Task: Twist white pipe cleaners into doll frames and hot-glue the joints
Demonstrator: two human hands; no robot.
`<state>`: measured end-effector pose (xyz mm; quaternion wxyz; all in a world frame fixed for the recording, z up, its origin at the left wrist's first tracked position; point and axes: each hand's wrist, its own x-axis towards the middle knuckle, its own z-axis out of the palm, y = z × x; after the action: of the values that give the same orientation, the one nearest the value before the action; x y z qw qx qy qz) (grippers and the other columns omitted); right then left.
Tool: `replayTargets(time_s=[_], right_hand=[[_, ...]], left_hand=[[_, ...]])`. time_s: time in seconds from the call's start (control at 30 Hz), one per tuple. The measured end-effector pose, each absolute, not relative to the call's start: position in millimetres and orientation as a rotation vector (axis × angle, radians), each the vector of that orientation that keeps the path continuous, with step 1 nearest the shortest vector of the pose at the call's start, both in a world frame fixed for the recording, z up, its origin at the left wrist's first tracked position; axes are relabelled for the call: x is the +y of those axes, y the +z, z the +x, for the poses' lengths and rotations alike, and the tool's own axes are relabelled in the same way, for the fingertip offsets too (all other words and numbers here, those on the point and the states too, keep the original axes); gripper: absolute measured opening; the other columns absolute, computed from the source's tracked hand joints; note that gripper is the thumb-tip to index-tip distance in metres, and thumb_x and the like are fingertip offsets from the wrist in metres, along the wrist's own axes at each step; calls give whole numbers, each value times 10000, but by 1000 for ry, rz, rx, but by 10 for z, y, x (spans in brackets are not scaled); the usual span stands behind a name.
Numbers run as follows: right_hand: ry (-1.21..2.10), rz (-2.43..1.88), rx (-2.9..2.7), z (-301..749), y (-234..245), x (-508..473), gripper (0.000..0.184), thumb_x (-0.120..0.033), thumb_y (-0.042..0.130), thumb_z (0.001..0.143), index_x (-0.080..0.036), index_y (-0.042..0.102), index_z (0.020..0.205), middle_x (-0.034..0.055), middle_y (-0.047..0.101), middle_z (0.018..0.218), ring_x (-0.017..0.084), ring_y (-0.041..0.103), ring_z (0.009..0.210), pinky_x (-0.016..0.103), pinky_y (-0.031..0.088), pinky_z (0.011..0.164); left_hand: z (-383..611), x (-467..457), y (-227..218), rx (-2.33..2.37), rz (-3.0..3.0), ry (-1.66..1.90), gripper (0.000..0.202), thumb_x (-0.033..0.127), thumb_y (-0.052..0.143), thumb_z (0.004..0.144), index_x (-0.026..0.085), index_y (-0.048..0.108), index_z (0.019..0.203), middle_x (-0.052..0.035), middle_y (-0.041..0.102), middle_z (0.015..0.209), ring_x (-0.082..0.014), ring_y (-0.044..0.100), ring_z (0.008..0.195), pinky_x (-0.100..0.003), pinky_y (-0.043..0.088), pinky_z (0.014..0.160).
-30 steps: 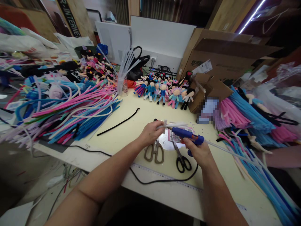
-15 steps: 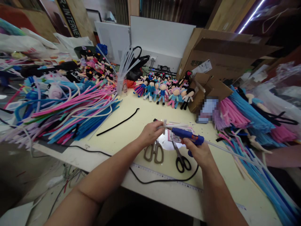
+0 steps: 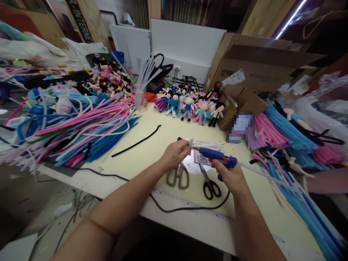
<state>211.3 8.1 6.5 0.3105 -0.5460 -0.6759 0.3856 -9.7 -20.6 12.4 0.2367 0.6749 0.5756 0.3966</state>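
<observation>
A blue glue gun (image 3: 213, 154) is in the grip of my right hand (image 3: 228, 174), its nozzle pointing left. A long translucent glue stick (image 3: 261, 173) trails out of its back. My left hand (image 3: 176, 152) pinches a small pale, fuzzy piece (image 3: 191, 143), perhaps pipe cleaner, right at the nozzle tip; whether they touch I cannot tell. Under the hands lie beige-handled scissors (image 3: 178, 177) and black-handled scissors (image 3: 211, 188), partly covered. A lit white patch and a pink-edged card (image 3: 199, 158) show behind the gun.
Bundled pipe cleaners (image 3: 92, 127) heap at left, with more bundles (image 3: 293, 127) at right. Several small dolls (image 3: 187, 107) stand at the back by a cardboard box (image 3: 252, 69). A black pipe cleaner (image 3: 137, 142) and a black cable (image 3: 174, 209) lie on the table.
The glue gun in my right hand has shifted very slightly to the right. My left hand stays almost in place with the pale piece.
</observation>
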Motion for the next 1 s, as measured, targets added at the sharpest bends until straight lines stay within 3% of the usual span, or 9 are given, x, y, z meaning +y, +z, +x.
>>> replayTargets(time_s=[0.3,1.0], right_hand=[[1011,-1375,-1776,2110,52,83,388,-491,607,711,-143,711,846,76,695,751,214,619,673,310,499,569],[980,-1401,-1786,2117,78,80,393,-489,600,693,-125,713,787,57,659,640,158,560,524,264,463,470]], left_hand=[[-99,-199,116,1578,1862,1093,209,207,445,816,196,649,854,-7,636,781,-144,552,734,-236,382,676],[-106,-203,99,1570,1865,1105,219,194,446,817,195,656,881,-1,644,784,-135,553,730,-226,384,670]])
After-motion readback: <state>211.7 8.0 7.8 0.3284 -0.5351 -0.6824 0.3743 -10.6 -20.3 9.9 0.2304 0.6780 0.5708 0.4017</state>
